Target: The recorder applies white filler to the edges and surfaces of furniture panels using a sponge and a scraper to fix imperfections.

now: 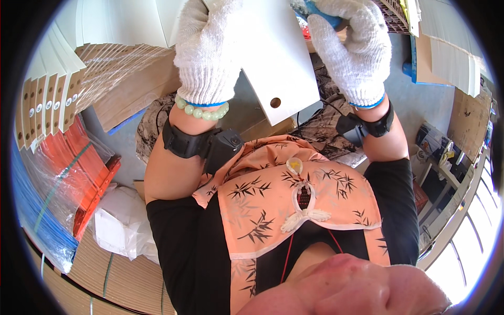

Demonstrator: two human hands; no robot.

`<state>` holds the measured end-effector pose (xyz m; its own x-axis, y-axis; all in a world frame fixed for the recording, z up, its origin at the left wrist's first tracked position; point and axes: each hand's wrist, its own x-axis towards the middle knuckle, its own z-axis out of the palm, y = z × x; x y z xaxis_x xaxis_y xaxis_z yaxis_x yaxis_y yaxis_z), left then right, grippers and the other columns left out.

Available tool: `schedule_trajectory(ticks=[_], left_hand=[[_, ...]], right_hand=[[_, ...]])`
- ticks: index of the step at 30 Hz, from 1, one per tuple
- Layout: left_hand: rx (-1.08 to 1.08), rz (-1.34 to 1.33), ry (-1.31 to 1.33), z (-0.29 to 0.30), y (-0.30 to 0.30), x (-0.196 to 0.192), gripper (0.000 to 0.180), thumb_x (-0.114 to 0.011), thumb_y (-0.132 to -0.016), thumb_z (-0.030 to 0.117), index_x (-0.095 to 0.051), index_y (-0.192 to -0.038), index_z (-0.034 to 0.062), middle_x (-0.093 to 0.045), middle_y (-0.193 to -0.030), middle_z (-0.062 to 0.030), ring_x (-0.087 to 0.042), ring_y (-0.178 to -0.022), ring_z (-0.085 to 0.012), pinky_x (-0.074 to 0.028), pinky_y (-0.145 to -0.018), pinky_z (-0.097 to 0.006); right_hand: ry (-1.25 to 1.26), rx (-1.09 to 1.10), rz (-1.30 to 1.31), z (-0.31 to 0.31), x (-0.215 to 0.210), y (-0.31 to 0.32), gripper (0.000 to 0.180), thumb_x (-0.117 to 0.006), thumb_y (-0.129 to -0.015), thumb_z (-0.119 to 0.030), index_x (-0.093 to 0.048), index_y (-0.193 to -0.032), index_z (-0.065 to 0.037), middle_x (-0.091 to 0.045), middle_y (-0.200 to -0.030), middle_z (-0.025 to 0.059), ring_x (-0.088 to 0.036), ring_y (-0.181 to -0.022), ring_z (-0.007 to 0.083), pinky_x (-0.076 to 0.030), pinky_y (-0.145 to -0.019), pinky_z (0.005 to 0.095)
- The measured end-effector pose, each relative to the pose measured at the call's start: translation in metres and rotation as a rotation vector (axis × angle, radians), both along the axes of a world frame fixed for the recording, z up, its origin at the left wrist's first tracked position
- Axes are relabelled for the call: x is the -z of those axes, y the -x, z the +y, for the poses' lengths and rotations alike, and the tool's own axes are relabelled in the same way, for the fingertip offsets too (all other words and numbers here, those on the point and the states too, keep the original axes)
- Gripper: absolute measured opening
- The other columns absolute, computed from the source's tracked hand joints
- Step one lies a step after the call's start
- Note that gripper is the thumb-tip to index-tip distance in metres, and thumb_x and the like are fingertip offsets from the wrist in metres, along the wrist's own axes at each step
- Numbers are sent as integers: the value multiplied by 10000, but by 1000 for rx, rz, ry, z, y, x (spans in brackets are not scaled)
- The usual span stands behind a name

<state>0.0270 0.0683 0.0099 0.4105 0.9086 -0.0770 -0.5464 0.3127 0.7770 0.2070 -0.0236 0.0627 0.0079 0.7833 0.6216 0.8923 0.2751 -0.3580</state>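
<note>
My left hand (207, 60), in a white knitted glove, is closed on the left edge of a white flat panel (281, 65). A round hole with a brown rim sits near the panel's lower end, and its upper end runs out of the picture. To the right of the panel, my right hand (359, 55), gloved alike, is curled round a blue object (324, 14) at the top edge. The fingers hide most of that object, so its kind cannot be made out. Something red shows just beneath it.
White boards with brown, holed edges (58, 102) stand stacked at the left. Below them lie orange pieces (65, 155) and blue pieces (39, 210) under clear plastic. More white boards (454, 47) stand at the right, near a cluttered shelf (441, 173). Strapped cardboard (123, 275) lies at lower left.
</note>
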Motion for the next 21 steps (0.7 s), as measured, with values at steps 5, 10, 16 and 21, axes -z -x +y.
schedule_trajectory(ticks=[5, 10, 16, 21], left_hand=[[-21, -15, 143, 2, -1, -17, 267, -589, -1038, 167, -580, -1227, -21, -693, -1080, -96, -666, -963, -162, -545, -853, -290], [-68, 83, 76, 6, 6, 2, 297, -610, -1036, 192, -574, -1230, -29, -690, -1079, -97, -663, -944, -159, -546, -835, -285], [-76, 99, 128, 5, 3, -6, 321, -633, -1028, 199, -573, -1244, -31, -689, -1056, -80, -655, -932, -145, -540, -824, -273], [-134, 76, 65, 4, 5, 5, 297, -632, -1029, 188, -586, -1231, -25, -688, -1047, -63, -650, -928, -125, -534, -823, -262]], right_hand=[[47, -14, 68, -5, 4, 4, 228, -764, -801, -46, -652, -999, -62, -668, -926, 86, -607, -823, 262, -493, -750, 383], [77, -9, 109, -10, 2, 7, 241, -754, -795, -32, -642, -1007, -57, -652, -915, 90, -603, -819, 263, -490, -743, 381], [38, 14, 66, -5, -3, 7, 224, -737, -799, -5, -631, -991, -51, -634, -905, 94, -599, -827, 269, -482, -754, 377], [72, -31, 59, -7, 0, 5, 226, -739, -796, 2, -627, -985, -51, -616, -906, 98, -599, -830, 273, -481, -757, 378]])
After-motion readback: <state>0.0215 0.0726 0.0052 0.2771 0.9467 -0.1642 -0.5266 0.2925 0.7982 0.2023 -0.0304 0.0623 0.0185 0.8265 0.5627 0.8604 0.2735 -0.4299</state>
